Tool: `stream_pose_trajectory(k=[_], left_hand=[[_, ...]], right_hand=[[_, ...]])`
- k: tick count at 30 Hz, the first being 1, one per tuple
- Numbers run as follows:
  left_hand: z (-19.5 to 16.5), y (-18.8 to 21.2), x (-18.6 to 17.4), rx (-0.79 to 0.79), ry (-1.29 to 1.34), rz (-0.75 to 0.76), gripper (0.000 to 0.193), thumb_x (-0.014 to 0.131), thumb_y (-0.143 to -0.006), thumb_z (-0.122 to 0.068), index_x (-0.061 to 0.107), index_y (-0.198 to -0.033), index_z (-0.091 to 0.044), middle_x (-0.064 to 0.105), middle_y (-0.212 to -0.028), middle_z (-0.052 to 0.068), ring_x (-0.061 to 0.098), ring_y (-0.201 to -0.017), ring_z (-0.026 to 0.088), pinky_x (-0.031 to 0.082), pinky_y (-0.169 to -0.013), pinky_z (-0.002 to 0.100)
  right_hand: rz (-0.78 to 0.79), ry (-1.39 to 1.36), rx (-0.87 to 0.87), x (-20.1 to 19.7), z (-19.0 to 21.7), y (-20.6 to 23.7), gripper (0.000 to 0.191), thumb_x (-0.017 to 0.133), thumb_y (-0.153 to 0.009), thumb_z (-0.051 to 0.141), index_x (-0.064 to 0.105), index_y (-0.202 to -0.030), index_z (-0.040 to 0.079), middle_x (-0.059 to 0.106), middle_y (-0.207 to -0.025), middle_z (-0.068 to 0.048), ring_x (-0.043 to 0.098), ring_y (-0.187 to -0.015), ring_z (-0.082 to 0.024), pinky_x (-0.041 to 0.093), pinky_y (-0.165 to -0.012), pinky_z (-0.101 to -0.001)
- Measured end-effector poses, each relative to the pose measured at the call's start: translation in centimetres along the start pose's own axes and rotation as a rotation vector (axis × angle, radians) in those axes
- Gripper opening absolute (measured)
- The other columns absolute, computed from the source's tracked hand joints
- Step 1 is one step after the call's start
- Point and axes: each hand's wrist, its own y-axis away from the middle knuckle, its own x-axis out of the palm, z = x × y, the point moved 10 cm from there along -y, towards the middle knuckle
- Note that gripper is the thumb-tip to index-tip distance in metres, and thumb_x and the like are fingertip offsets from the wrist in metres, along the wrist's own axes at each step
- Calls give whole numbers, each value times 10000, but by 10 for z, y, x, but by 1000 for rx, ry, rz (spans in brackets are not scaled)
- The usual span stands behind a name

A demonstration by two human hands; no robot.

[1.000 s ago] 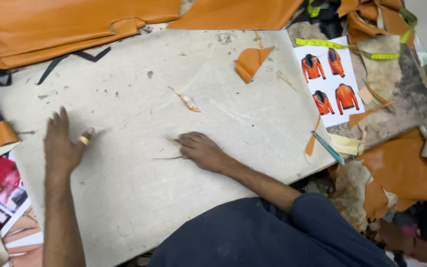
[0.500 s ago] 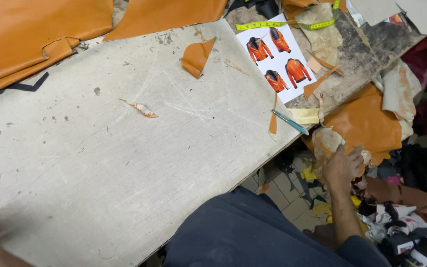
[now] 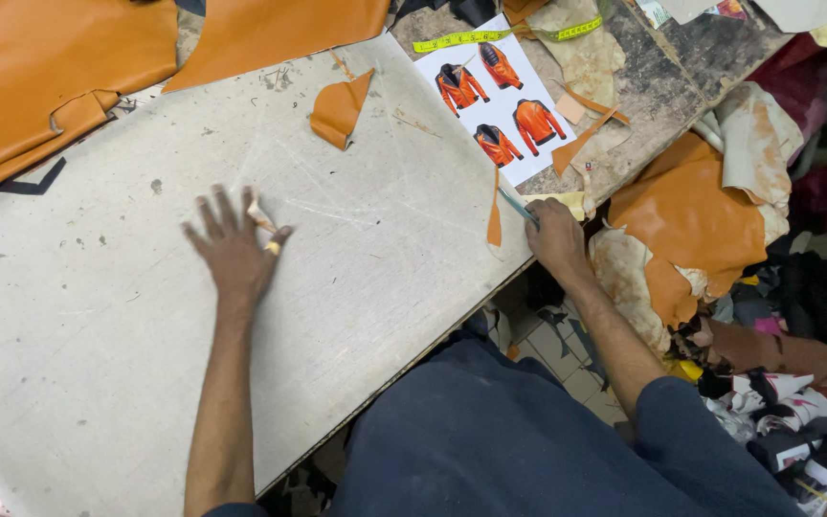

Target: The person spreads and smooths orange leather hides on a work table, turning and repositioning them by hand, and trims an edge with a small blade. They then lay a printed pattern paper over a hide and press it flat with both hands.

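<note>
My left hand [image 3: 232,251] lies flat on the grey cutting board [image 3: 126,316], fingers spread, with a small pale scrap [image 3: 260,214] at its fingertips. At the board's right edge my right hand [image 3: 557,239] is closed around a thin blue-green tool [image 3: 517,206]. A narrow orange leather strip [image 3: 494,225] lies just left of that tool. Farther up the board sits a curled orange leather scrap [image 3: 340,110].
A white sheet printed with orange jackets [image 3: 500,105] and a yellow tape measure [image 3: 490,36] lie beyond the right hand. Large orange leather pieces [image 3: 40,67] cover the top left. More orange leather and scraps [image 3: 691,220] are piled to the right, off the table.
My right hand has come up from the scraps beside the table to the board's edge and closed on the tool. My left hand has moved right across the board, and the view has shifted.
</note>
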Motion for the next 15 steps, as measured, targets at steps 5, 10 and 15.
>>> stream_pose_trajectory(k=[5, 10, 15], left_hand=[[-173, 0, 65, 366, -71, -26, 971, 449, -915, -791, 283, -1619, -143, 98, -1744, 167, 40, -1603, 367, -29, -1234, 664], [-392, 41, 126, 664, 90, 23, 886, 607, -871, -642, 412, -1588, -160, 166, -1696, 192, 161, -1576, 331, 49, -1230, 649], [-509, 51, 160, 815, 211, 409, 557, 709, -803, -256, 647, -1346, -148, 353, -1637, 116, 388, -1416, 308, 296, -1173, 546]], right_hand=[[31, -41, -31, -16, -43, -70, 204, 723, -873, 99, 704, -1062, 26, 674, -1024, -190, 658, -959, -404, 535, -825, -512], [-107, -170, -269, -24, -63, -163, 279, 686, -932, 74, 683, -1211, 64, 676, -1142, -134, 647, -1086, -365, 537, -884, -482], [99, -298, -562, 1, -60, -165, 489, 661, -937, 73, 566, -1414, 29, 589, -1441, -155, 549, -1353, -323, 471, -1132, -416]])
